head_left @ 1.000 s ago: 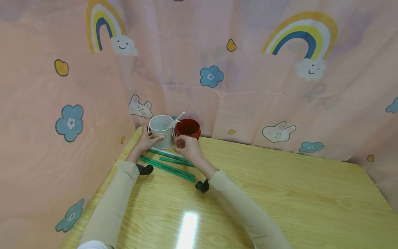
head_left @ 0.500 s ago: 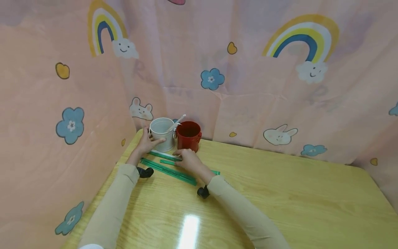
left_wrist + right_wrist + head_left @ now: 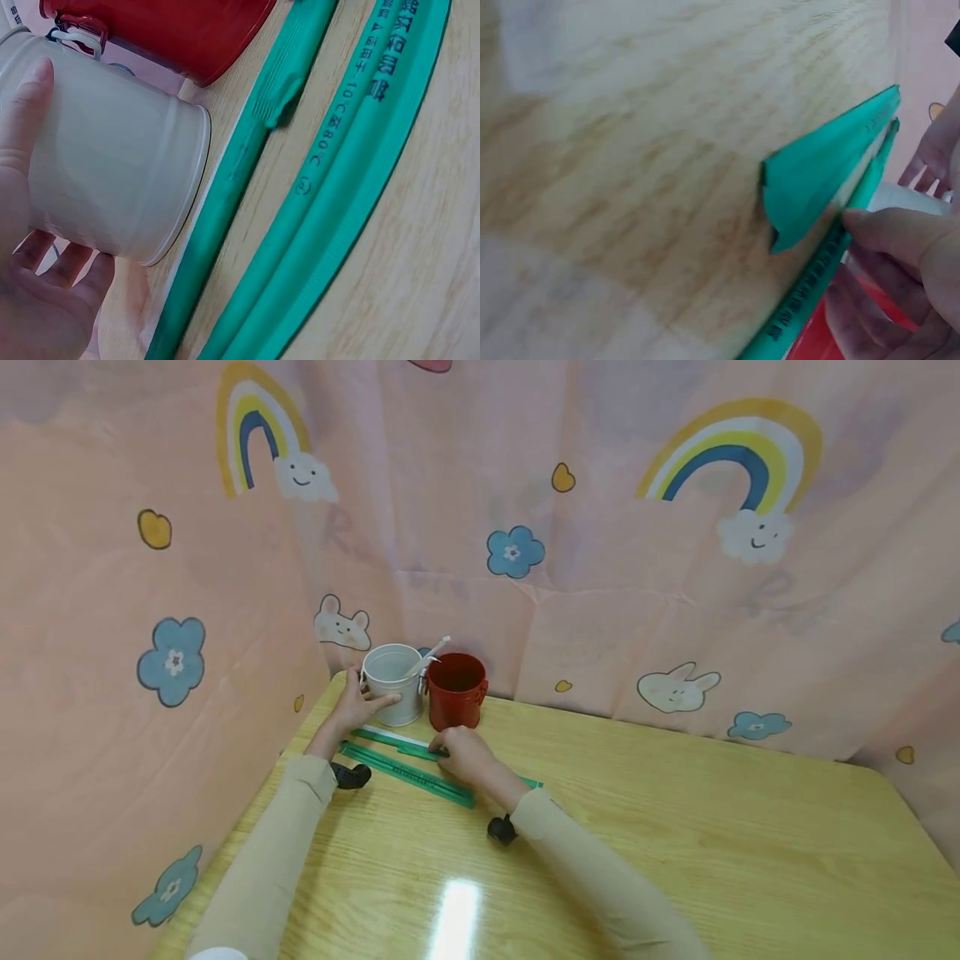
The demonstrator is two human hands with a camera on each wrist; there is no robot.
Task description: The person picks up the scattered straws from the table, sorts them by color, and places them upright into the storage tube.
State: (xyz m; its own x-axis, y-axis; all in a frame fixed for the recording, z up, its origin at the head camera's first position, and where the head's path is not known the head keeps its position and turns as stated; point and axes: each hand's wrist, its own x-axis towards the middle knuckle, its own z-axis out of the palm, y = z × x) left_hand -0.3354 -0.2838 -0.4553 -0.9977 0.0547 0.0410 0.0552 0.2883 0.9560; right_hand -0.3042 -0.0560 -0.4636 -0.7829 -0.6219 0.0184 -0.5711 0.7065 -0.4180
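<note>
My left hand [image 3: 352, 700] holds a white metal bucket [image 3: 405, 703] from its left side, thumb across the front and fingers round the other side, as the left wrist view shows. A white straw [image 3: 427, 657] leans out over that bucket's rim. My right hand [image 3: 471, 755] is just in front of a red bucket [image 3: 454, 706]. Thumb and fingers pinch a straw in a green printed wrapper [image 3: 810, 281] near its middle, low over the table. Another green-wrapped straw [image 3: 232, 180] lies beside the white bucket, and a wider green wrapper strip [image 3: 420, 777] lies nearer me.
The buckets stand side by side at the back left corner of the wood-grain table [image 3: 637, 827], against a pink patterned cloth [image 3: 585, 627]. Black devices [image 3: 351, 776] sit under both wrists. A bright light reflection [image 3: 456, 914] shows on the tabletop.
My right hand has come down from beside the buckets to the green-wrapped straws and pinched one. That straw has shifted slightly to the right. My left hand keeps its hold on the white bucket.
</note>
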